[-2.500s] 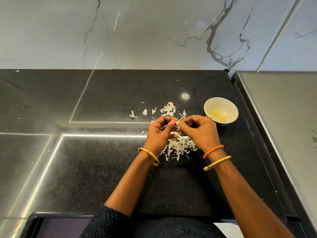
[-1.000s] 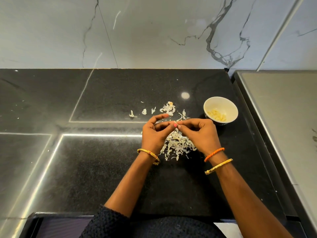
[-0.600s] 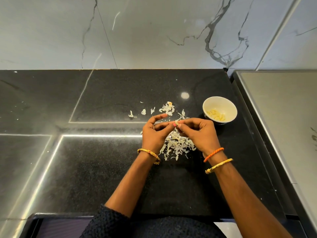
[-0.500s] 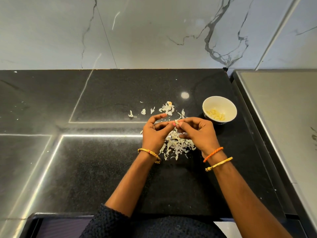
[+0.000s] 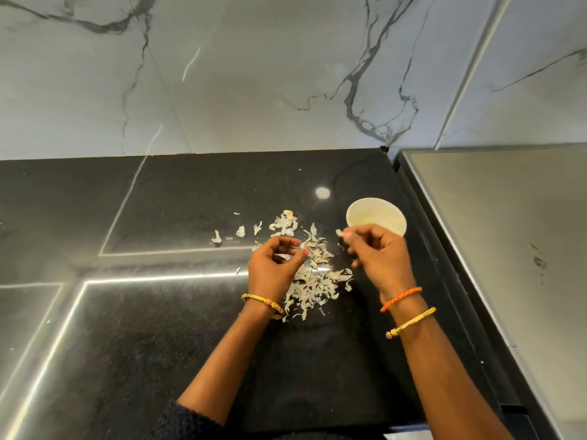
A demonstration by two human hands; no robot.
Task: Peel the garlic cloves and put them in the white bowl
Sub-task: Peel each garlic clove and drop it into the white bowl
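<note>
Now the hands have parted: right hand (image 5: 378, 258) pinches a pale piece, seemingly the garlic clove (image 5: 340, 232), just beside the white bowl (image 5: 394, 222); left hand (image 5: 274, 265) loosely curled, apparently empty. Deposit likely imminent.

I see a glossy black speckled counter (image 5: 165, 328) crossed by bright white reflected lines. Behind it at twelve o'clock stands a pale grey marble wall (image 5: 254, 74) with dark grey veins. At three o'clock lies a dull grey metal surface (image 5: 508, 233) with a few dark smudges. The white bowl (image 5: 378, 214) shows a hint of pale yellow inside. The garlic skins (image 5: 313, 281) are off-white, one scrap tinged orange. On my left hand (image 5: 274, 268) one nail is pink, with a gold bangle (image 5: 262, 301) at the wrist. My right wrist carries an orange braided band (image 5: 401, 299) and a yellow-gold bangle (image 5: 411, 322). The sleeve (image 5: 187, 420) at six o'clock is dark navy knit.
</note>
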